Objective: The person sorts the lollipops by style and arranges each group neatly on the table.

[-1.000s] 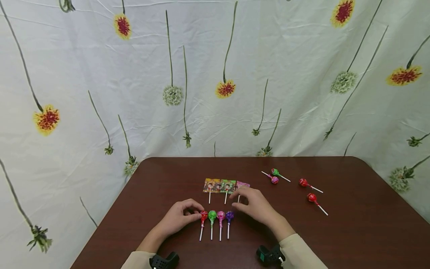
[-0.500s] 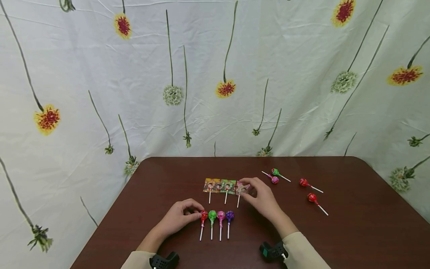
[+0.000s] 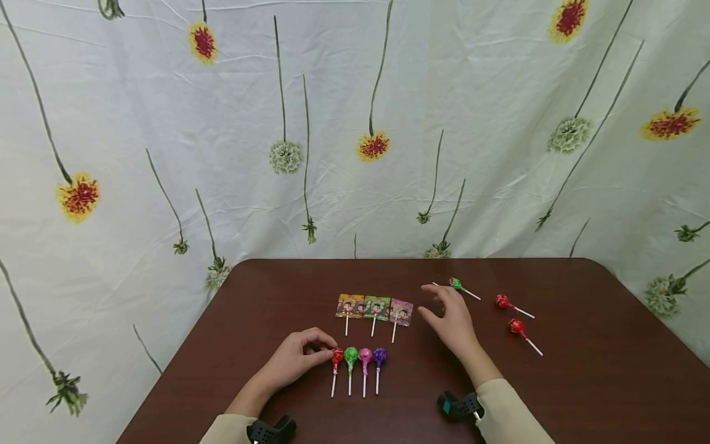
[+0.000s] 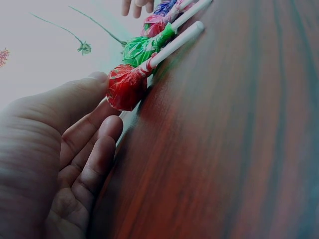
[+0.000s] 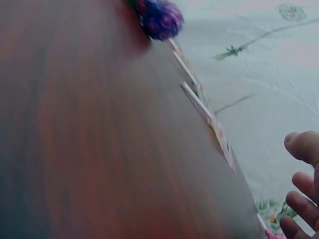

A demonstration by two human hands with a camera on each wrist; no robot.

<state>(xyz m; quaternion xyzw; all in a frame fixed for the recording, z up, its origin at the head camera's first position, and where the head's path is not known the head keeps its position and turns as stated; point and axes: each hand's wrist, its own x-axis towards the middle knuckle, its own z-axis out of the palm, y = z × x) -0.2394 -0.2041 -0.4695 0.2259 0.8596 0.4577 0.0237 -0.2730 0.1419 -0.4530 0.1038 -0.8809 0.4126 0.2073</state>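
My left hand (image 3: pixel 302 357) rests at the left end of a row of round lollipops, its thumb and index finger pinching the head of the red lollipop (image 4: pixel 127 88). Right of it lie a green lollipop (image 3: pixel 350 355), a pink lollipop (image 3: pixel 365 356) and a purple lollipop (image 3: pixel 379 356), sticks toward me. Behind them is a second row of flat-wrapped lollipops: yellow (image 3: pixel 349 306), green (image 3: pixel 377 308) and purple-pink (image 3: pixel 400 311). My right hand (image 3: pixel 452 317) is over the table right of this row, holding nothing, its thumb and fingers apart. It hides most of another pink lollipop (image 5: pixel 274 234).
Near the right hand's fingertips lies a loose green lollipop (image 3: pixel 456 283). Farther right are two red lollipops, one behind (image 3: pixel 501 301) and one closer (image 3: pixel 516 326). A flower-print cloth (image 3: pixel 333 203) hangs behind the brown table (image 3: pixel 588 382).
My right hand straightened the purple-pink flat lollipop at the row's end, let go and moved right toward the loose lollipops. My left hand has stayed at the red lollipop.
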